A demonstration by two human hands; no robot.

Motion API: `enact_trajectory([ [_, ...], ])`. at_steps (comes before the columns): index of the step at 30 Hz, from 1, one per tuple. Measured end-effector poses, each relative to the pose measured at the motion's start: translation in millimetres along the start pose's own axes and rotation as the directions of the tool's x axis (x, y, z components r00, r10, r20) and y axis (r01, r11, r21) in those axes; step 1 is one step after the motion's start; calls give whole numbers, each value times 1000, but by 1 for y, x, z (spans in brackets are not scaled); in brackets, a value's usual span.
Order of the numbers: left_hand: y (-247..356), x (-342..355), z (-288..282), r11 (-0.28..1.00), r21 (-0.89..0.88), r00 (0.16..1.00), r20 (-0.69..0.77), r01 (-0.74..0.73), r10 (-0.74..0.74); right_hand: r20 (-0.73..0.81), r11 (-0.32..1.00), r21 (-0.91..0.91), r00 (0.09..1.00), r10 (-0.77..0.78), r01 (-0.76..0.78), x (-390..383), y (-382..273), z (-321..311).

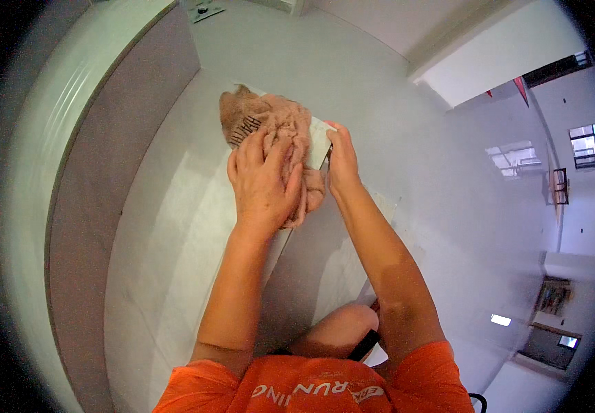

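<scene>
A brownish-pink towel (296,131) with dark lettering lies bunched over the far end of a white board (321,141). My left hand (263,175) presses down on the towel, its fingers curled into the folds. At the board's right edge, my right hand (342,157) grips with the thumb on top, and its other fingers are partly hidden beneath. Much of the board is covered by the towel and my left forearm; a pale strip (278,258) shows beside that forearm.
A long grey step or low wall (125,117) with a pale top curves along the left. Glossy pale floor (449,206) spreads to the right. My bent knee (352,323) is close below my hands. At the far right is a wall with a window (588,144).
</scene>
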State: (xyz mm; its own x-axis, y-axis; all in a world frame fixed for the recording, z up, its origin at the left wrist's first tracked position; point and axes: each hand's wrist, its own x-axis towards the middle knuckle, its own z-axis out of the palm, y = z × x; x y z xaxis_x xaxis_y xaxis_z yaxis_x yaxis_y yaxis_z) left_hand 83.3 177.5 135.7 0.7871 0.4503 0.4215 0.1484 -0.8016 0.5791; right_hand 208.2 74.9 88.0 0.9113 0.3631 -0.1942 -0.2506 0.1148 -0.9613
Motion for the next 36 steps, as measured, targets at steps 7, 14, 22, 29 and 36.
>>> enact_trajectory([
  [7, -3, 0, 7, 997, 38, 997, -48, 65, -64, 14, 998, -37, 999, -42, 43, 0, 5, -5],
  [14, 4, 4, 20, 986, 115, 991, -65, 124, -117, 2, 927, -314, 977, 214, -203, 33, -25, -10],
  [22, -6, 2, 15, 990, 119, 994, -79, 79, -70, 61, 967, -184, 980, 188, -174, 24, -23, -6],
  [29, -7, 4, 23, 983, 183, 999, -37, 28, -21, -206, 912, -392, 954, -219, 125, 26, -4, -20],
  [36, 52, -6, 35, 949, 160, 961, 95, -273, 260, -86, 851, -514, 981, -174, 106, -111, 44, -117],
])
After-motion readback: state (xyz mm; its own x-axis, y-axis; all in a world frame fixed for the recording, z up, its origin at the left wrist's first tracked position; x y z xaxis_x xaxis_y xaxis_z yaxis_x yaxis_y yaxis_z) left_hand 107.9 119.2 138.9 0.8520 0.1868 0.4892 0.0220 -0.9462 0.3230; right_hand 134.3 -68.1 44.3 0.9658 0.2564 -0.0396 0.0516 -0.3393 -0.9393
